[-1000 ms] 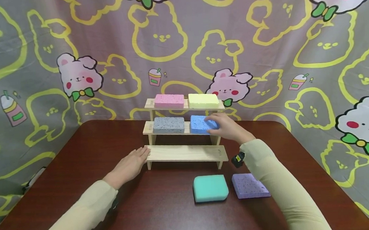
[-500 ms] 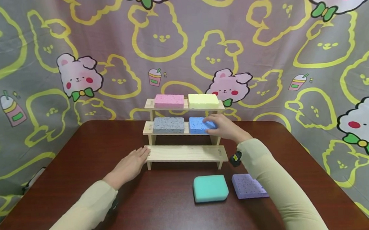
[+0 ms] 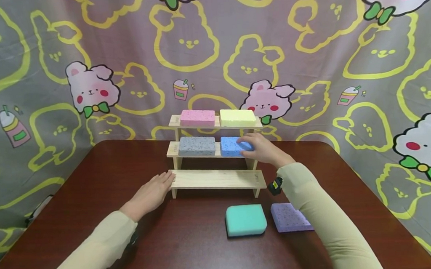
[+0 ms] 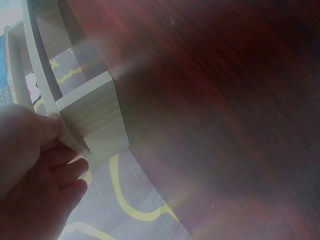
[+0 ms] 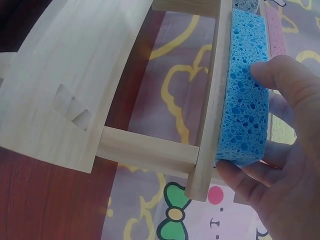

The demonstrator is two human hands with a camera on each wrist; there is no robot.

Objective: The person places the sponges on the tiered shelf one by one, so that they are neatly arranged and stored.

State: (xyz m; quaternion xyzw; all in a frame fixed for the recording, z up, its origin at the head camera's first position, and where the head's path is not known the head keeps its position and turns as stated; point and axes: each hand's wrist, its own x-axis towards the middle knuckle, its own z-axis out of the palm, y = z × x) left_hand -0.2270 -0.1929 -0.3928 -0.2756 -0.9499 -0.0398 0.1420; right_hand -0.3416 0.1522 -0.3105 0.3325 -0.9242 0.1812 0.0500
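Observation:
A three-step wooden stand (image 3: pixel 219 178) is on the brown table. My left hand (image 3: pixel 151 195) is at the left end of its lowest step; in the left wrist view the thumb and curled fingers (image 4: pixel 70 172) pinch that board end. On the middle step lies a speckled blue sponge (image 3: pixel 230 146), gripped by my right hand (image 3: pixel 264 149). The right thumb presses the front face of the sponge, and the other fingers curl around its end and back. Just left of it sits a grey sponge (image 3: pixel 197 146).
A pink sponge (image 3: pixel 197 118) and a yellow sponge (image 3: pixel 238 117) lie on the top step. In front of the stand, a turquoise sponge (image 3: pixel 246 220) and a purple sponge (image 3: pixel 289 217) rest on the table (image 3: pixel 194 254). A patterned curtain (image 3: pixel 207 33) hangs behind.
The right hand and the blue sponge have shifted slightly left toward the grey sponge, then stayed there. The left hand keeps its place at the lowest step.

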